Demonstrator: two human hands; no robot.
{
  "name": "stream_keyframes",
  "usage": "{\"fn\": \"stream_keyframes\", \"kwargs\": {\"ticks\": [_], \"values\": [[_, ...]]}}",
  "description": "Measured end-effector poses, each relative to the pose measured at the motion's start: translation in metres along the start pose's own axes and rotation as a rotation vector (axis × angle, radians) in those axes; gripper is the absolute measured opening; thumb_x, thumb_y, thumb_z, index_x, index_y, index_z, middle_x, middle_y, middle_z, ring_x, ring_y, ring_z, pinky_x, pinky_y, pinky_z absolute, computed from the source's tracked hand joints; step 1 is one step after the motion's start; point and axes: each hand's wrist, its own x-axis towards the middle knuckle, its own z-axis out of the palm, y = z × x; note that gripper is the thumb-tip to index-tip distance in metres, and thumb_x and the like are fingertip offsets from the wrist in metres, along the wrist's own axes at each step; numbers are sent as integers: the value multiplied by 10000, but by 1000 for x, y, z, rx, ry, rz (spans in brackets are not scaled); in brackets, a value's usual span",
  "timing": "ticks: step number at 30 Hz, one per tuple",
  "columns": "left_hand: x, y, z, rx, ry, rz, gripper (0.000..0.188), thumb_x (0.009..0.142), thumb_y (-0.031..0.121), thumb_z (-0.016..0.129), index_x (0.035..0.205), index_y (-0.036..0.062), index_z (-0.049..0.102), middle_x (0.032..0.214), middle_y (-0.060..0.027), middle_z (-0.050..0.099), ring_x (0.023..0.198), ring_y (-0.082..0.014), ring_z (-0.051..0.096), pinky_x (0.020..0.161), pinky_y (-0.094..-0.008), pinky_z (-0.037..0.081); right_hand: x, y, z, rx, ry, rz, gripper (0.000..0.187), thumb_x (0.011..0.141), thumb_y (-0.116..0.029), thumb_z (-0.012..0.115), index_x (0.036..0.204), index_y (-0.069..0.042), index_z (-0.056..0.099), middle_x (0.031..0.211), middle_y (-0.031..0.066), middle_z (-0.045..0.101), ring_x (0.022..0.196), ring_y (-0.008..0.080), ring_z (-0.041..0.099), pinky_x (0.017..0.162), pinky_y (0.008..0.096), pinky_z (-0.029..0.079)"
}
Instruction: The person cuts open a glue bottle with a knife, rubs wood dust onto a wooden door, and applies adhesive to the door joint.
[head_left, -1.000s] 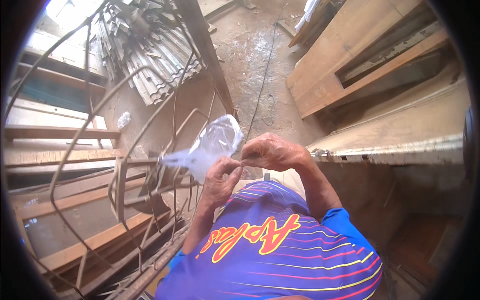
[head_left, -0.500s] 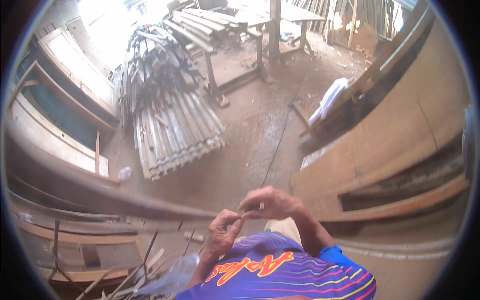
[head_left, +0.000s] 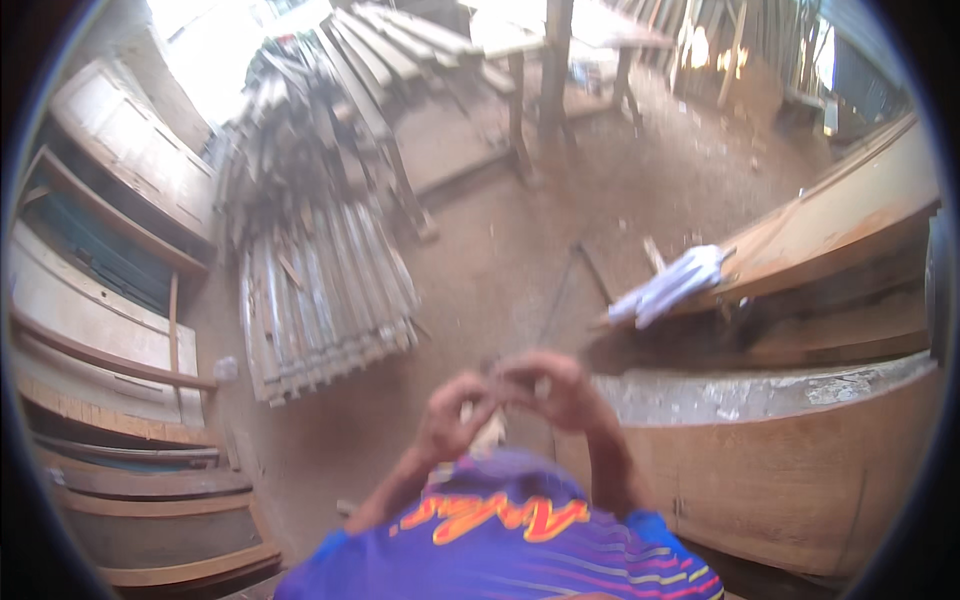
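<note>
My left hand [head_left: 455,415] and my right hand [head_left: 555,390] meet in front of my chest, over the brown floor. Both have the thumb and fingers curled round into a pinch, and their fingertips come together. Whatever lies between the fingertips is too small and blurred to make out. Nearest to the hands is my purple and blue striped shirt [head_left: 500,555], just below them.
Corrugated metal sheets [head_left: 325,305] lie at left, beside a heap of wooden strips [head_left: 290,160] and a bench [head_left: 515,115] stacked with boards. Wooden doors and frames [head_left: 100,300] line the left side. White cloth [head_left: 670,285] lies by wooden panels [head_left: 750,480] at right.
The view has shifted, with the right-hand panels showing differently. The long blurred board edge near my left hand is gone from there. My hands remain together, still pinched.
</note>
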Motion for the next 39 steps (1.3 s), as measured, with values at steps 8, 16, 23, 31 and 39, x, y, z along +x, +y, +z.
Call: {"fn": "stream_keyframes", "kwargs": {"ticks": [8, 16, 23, 31, 39], "values": [[278, -35, 2, -405, -101, -92, 125, 1033, 129, 678, 1098, 25, 698, 968, 17, 629, 876, -61, 571, 791, -234, 477, 150, 69, -135, -16, 258, 272, 373, 894, -101, 820, 1232, -20, 686, 979, 71, 720, 875, 125, 682, 784, 294, 550], [472, -66, 51, -471, -293, -178, 162, 1038, 171, 678, 1090, 21, 710, 971, -3, 631, 864, -74, 571, 775, -243, 469, 168, 165, -240, 58, 571, 695, 321, 934, -166, 799, 1185, 4, 696, 986, 48, 722, 916, 134, 684, 845, 297, 547], [650, -92, 127, -228, -357, 137, 145, 976, -35, 669, 1108, 10, 709, 1007, -49, 653, 952, -133, 599, 836, -275, 484, 239, 275, -352, 140, 641, 714, 321, 959, -238, 771, 1174, -11, 698, 953, 54, 722, 902, 120, 674, 823, 307, 549], [830, -95, 220, -279, -360, 62, 166, 959, -53, 688, 1102, 28, 717, 1054, -56, 668, 996, -142, 619, 875, -272, 506, 361, 313, -553, -203, 505, 722, 343, 923, -235, 776, 1163, -6, 690, 1003, 146, 712, 870, 262, 708, 785, 368, 561], [990, -140, 321, -344, -448, -152, 84, 1016, 71, 678, 1080, 22, 703, 1009, -10, 663, 950, -77, 611, 851, -243, 495, 420, 425, -670, -187, 285, 747, 408, 923, -283, 796, 1214, -15, 696, 1020, 145, 732, 913, 251, 718, 835, 374, 570]]}}
